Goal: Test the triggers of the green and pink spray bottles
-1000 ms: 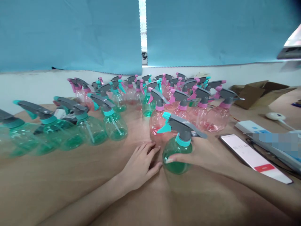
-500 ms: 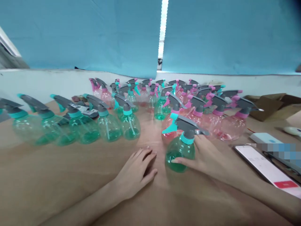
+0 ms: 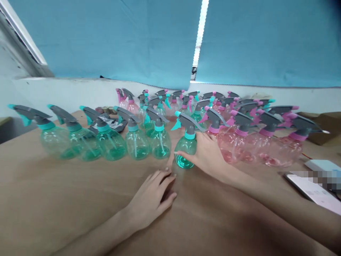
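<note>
My right hand (image 3: 209,153) is wrapped round the right side of a green spray bottle (image 3: 183,151), thumb across its front. The bottle is upright, its turquoise nozzle pointing left. It is between a row of green spray bottles (image 3: 110,144) on the left and a row of pink spray bottles (image 3: 237,144) on the right. Nearer to me, my left hand (image 3: 153,193) rests on the wooden table (image 3: 66,202), fingers apart and nothing in it.
More pink and green bottles (image 3: 173,105) stand behind, near the wall. A phone (image 3: 314,190), a white box (image 3: 325,167) and an open cardboard box (image 3: 323,129) lie at the right. Dark packets (image 3: 112,124) lie behind the left row.
My right hand has moved the green bottle forward and left, toward the end of the green row. The view has turned a little left. My left hand stays on the table.
</note>
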A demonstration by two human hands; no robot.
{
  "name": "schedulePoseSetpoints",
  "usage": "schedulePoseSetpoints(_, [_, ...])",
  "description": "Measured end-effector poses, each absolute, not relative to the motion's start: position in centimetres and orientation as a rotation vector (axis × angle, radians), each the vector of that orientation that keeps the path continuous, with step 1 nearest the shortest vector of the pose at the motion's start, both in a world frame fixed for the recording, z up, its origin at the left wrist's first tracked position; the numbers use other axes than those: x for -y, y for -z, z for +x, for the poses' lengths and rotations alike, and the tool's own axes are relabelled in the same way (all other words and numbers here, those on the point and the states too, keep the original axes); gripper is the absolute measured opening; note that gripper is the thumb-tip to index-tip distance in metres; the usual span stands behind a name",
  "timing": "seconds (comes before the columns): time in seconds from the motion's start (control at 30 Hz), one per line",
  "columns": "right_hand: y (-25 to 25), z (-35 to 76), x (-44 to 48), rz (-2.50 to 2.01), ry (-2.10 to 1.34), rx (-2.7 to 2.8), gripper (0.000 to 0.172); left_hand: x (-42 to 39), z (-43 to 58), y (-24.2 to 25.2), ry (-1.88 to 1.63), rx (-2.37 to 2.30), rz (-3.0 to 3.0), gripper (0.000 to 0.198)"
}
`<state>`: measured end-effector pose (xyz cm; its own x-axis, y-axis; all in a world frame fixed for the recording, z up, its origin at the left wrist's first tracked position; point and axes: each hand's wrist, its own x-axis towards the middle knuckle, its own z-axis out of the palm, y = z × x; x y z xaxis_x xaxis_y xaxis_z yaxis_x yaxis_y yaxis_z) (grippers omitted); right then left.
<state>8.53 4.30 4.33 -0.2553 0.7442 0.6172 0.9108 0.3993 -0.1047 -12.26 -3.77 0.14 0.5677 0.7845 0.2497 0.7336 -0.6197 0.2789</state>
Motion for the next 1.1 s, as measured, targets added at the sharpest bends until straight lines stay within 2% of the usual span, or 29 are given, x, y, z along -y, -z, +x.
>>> schedulePoseSetpoints(0.13, [-4.3,7.8,-5.2,-1.437,0.522,2.059,0.078,3.7,-12.1,-0.3,-0.545,-1.293,2.646,0.037])
schedulePoseSetpoints(0.63, [-4.7,7.3,-6.9,-1.489,0.628,2.065,0.080,3.7,-12.1,-0.3,-0.501,-1.301,2.634,0.038])
schedulePoseSetpoints(0.8, [-4.8,7.3,-6.4,-1.500,0.644,2.053,0.097,3.6,-12.2,-0.1,-0.490,-1.304,2.646,0.037])
schedulePoseSetpoints(0.87, [-5.0,7.6,-5.6,-1.502,0.647,2.055,0.099,3.6,-12.2,-0.1,-0.498,-1.302,2.653,0.037])
schedulePoseSetpoints(0.93, [-5.3,8.5,-4.4,-1.481,0.636,2.070,0.089,3.5,-12.2,0.0,-0.506,-1.307,2.658,0.037])
schedulePoseSetpoints(1.1, [-5.9,12.6,-1.4,-1.391,0.507,2.027,0.042,3.4,-12.2,-0.2,-0.479,-1.315,2.666,0.037])
